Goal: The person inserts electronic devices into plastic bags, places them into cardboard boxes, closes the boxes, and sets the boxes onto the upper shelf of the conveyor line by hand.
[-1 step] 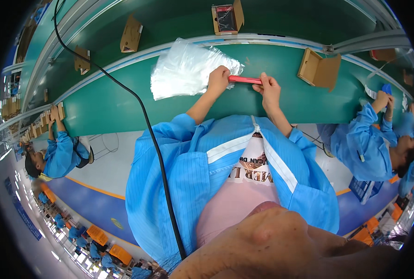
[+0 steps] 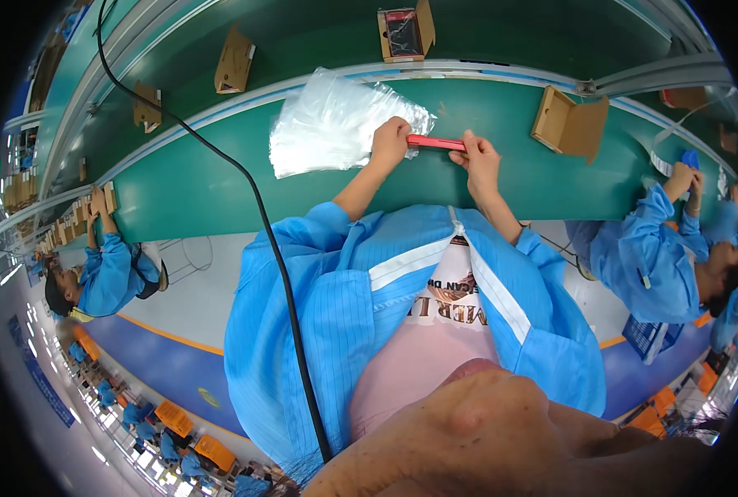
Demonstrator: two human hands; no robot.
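Over the green tabletop, both my hands hold a slim red object (image 2: 437, 143) with the narrow edge of a flat handheld device facing up. At its left end, the fingers of my left hand (image 2: 390, 145) are closed on it. Thumb and fingers of my right hand (image 2: 481, 163) pinch the other end. Its flat faces are hidden from view, so I cannot tell its exact kind. A fanned pile of clear plastic bags (image 2: 323, 128) lies just left of my hands, partly behind the left one.
An open cardboard box (image 2: 568, 124) stands to the right. Past the metal rail, another open box (image 2: 401, 37) contains a dark-faced device, with a brown carton (image 2: 234, 60) farther left. A black cable (image 2: 257, 203) hangs across the view. Co-workers in blue sit on either side.
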